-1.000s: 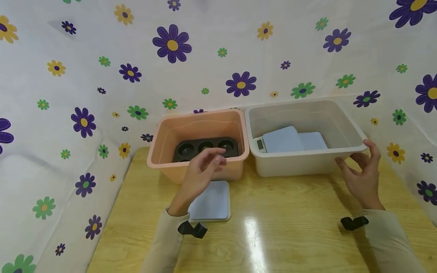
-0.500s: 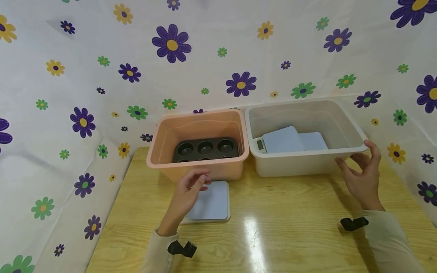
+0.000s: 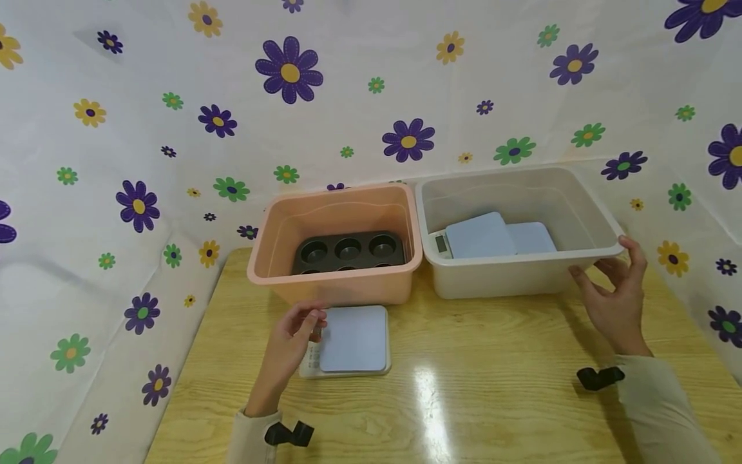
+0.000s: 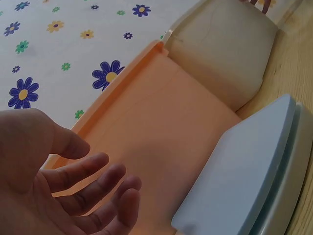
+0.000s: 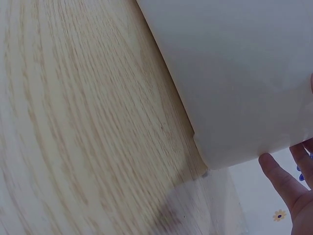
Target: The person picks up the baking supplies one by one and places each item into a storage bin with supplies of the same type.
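My left hand [image 3: 290,345] hovers by the left end of a kitchen scale [image 3: 353,339], its fingers loosely bent and holding nothing. That scale lies flat on the table, with a pale blue platform and some buttons showing at its left end. In the left wrist view, the fingers of the left hand [image 4: 73,181] are apart from the scale [image 4: 239,171]. At the far right, my right hand [image 3: 617,303] grips the front right corner of a white plastic bin [image 3: 504,280], fingers at the rim and thumb below it.
An orange-pink bin [image 3: 348,288] stands left of the white one, with a dark muffin tin [image 3: 359,263] inside. Two more kitchen scales, one [image 3: 480,237] overlapping the other [image 3: 532,238], lie in the white bin. A flowered cloth [image 3: 348,96] hangs behind the wooden table [image 3: 493,386].
My left hand has moved from in front of the orange-pink bin back and left, uncovering more of the scale on the table. The right hand stays at the white bin's corner.
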Demonstrator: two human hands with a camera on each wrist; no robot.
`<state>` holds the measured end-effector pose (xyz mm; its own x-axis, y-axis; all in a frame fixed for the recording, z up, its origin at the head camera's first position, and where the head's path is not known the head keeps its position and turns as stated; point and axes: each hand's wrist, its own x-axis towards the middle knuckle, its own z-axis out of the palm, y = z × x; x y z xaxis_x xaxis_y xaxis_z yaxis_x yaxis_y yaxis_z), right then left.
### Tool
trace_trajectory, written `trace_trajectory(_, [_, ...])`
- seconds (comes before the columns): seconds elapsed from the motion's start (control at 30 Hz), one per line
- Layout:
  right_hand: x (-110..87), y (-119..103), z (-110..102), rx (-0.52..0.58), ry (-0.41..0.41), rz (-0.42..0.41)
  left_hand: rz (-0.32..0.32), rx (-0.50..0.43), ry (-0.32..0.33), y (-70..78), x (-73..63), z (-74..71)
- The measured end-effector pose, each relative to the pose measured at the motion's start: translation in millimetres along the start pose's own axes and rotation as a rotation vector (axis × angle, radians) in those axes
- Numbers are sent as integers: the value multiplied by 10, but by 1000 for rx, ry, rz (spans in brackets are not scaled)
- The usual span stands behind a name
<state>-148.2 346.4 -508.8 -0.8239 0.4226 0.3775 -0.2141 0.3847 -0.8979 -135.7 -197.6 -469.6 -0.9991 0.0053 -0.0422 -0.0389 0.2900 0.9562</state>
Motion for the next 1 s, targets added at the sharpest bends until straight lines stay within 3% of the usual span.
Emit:
trace_trajectory(0.27, [5, 2, 3, 11, 5, 8, 52, 141, 92, -43, -7, -114])
trace_trajectory(0.6, [-5, 12, -1, 4, 0, 24, 150, 294, 213, -306, -86, -112])
trace_trajectory(0.8, [-8, 26, 0, 0, -4, 18, 143, 331, 232, -382, -156, -80])
trace_trajectory(1.0, [1, 30, 3, 4, 2, 14, 106, 322, 197, -429, -194, -49])
